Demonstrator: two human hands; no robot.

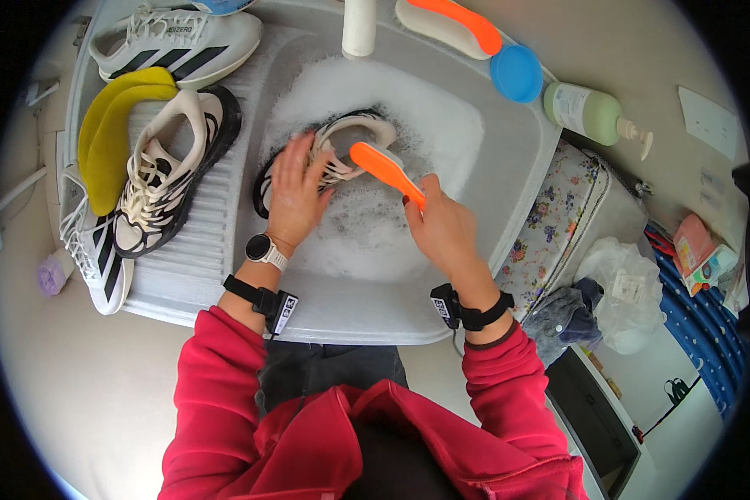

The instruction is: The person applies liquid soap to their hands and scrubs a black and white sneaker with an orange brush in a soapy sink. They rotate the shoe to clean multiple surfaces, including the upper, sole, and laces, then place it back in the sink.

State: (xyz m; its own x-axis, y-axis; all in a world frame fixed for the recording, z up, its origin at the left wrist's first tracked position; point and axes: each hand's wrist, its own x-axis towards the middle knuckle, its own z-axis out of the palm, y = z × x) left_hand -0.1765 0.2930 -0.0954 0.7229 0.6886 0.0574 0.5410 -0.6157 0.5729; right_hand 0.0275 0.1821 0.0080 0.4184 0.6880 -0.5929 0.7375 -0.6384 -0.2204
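Observation:
A cream-and-black sneaker (384,131) lies in soapy water in the basin of a grey laundry sink (356,306). My left hand (297,194) holds its front part, fingers spread over the upper near the laces, so much of the toe is covered. In my right hand (444,228) is an orange-handled scrub brush (381,165), gripped by the handle. The brush head is over the shoe's opening and tongue; whether its bristles touch the shoe cannot be seen. White foam (437,106) surrounds the shoe.
On the ribbed washboard (206,219) at left are another cream-and-black sneaker (175,156), yellow insoles (103,144) and white striped sneakers (206,56). A faucet (358,31) overhangs the basin. Along the far-right rim are an orange-and-white brush (450,25), blue lid (517,74) and green pump bottle (581,112).

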